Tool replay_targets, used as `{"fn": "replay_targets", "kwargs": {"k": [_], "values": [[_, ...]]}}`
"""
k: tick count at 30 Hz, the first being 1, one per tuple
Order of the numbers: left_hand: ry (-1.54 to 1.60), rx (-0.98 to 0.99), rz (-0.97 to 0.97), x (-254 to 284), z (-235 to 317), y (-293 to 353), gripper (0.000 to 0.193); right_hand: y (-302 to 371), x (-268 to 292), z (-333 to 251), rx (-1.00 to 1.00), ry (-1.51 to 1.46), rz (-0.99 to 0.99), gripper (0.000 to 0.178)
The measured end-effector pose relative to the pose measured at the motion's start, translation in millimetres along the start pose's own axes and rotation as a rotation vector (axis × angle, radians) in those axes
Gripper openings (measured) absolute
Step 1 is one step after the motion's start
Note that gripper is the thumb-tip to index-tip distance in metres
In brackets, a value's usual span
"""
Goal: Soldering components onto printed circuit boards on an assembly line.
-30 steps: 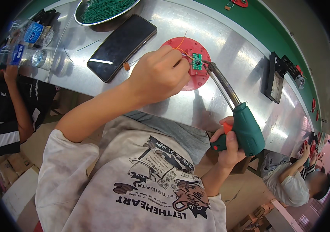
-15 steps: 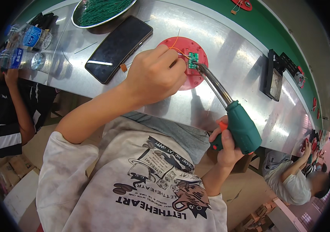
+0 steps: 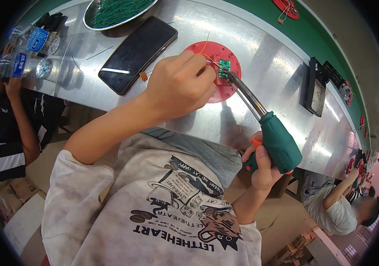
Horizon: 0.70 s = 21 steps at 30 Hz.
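Observation:
A round red plastic housing lies on the metal bench with a small green circuit board mounted on it. My left hand is closed in a pinch over the housing's left side, on a thin wire leading to the board; its fingertips are partly hidden. In my right hand I grip a dark green soldering gun, my fingers round its handle by the orange trigger. Its metal tip reaches the lower right part of the board; whether it touches is hard to make out.
Left of my hand lie a black phone and a small orange component. Behind stands a metal bowl of green wires. Water bottles lie far left, beside another person. A black tray sits to the right.
The red housing, my left hand and the soldering gun have all shifted very slightly to the right in view. Both grips look the same.

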State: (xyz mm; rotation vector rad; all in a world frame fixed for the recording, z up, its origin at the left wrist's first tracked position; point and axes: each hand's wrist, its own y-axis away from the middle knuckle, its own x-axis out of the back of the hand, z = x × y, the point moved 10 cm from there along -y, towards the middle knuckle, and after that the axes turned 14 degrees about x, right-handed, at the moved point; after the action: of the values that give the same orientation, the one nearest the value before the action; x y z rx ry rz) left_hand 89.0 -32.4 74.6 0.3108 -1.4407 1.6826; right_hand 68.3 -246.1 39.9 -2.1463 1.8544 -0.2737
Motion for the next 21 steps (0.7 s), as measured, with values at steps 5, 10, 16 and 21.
{"fn": "replay_targets", "kwargs": {"k": [5, 10, 16, 21], "values": [[0.000, 0.008, -0.002, -1.0, -1.0, 0.3, 0.010, -0.7, 5.7, 3.4, -0.018, 0.018, -0.006, 0.032], [-0.019, 0.013, -0.016, -1.3, -1.5, 0.5, 0.010, -5.2, 8.6, 9.1, -0.079, 0.003, -0.039, 0.032], [0.050, 0.028, -0.036, -0.2, -1.0, -0.2, 0.009, -7.3, 20.5, 1.3, 0.100, -0.039, 0.050, 0.037], [0.038, 0.038, -0.069, -1.1, -0.5, -0.5, 0.008, -6.9, 32.0, 3.1, 0.121, 0.024, 0.074, 0.039]]}}
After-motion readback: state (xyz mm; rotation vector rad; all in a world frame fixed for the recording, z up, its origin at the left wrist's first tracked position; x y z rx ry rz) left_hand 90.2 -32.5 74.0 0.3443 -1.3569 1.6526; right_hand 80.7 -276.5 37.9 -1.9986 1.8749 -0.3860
